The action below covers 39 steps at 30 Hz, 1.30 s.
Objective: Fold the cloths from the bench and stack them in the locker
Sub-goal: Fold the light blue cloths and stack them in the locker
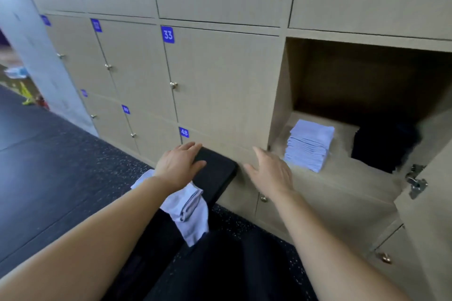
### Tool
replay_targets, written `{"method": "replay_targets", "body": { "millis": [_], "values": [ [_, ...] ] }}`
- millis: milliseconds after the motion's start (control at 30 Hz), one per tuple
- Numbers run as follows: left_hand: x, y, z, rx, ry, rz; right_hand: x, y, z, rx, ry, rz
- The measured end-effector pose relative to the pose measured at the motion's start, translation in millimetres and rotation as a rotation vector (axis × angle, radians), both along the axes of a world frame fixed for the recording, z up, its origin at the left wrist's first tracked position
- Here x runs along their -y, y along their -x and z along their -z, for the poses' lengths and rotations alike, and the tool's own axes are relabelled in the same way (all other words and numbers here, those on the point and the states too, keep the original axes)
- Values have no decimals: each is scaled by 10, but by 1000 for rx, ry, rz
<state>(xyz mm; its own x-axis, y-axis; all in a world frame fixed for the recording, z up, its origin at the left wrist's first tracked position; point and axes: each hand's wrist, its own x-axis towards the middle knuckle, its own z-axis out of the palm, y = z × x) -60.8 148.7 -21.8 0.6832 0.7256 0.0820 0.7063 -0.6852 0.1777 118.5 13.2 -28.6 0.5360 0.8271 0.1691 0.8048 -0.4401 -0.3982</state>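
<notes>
A black padded bench (215, 173) runs toward the lockers. White cloths (188, 208) lie crumpled across it and hang over its right side. My left hand (179, 164) rests flat on the bench's far end, fingers spread, holding nothing. My right hand (271, 171) hovers open in the air between the bench and the open locker (342, 178). Inside the locker, a neat stack of folded white cloths (309, 148) sits near the front left. A dark bundle (384, 146) lies to its right.
The locker's door (430, 215) stands open at the right, its metal hinge (415, 181) showing. Closed beige lockers numbered 33 (167, 34) and 48 (183, 132) fill the wall. Dark speckled floor (73, 166) spreads to the left.
</notes>
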Motion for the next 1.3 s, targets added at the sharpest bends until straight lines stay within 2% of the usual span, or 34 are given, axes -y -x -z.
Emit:
{"method": "replay_targets", "body": {
  "millis": [267, 467, 800, 1100, 1300],
  "values": [
    [-315, 989, 332, -2, 35, -197, -430, 698, 277, 15, 47, -180],
    [-507, 1319, 863, -12, 93, -289, -838, 874, 657, 17, 136, -267],
    [-865, 1207, 1653, -8, 158, -448, -1702, 930, 1254, 48, 212, -357],
    [-971, 1011, 2013, 30, 141, -649, -2315, 976, 1767, 2, 302, -380],
    [-989, 898, 2079, 145, 193, -724, -2511, 984, 1972, -54, 294, -316]
  ]
}}
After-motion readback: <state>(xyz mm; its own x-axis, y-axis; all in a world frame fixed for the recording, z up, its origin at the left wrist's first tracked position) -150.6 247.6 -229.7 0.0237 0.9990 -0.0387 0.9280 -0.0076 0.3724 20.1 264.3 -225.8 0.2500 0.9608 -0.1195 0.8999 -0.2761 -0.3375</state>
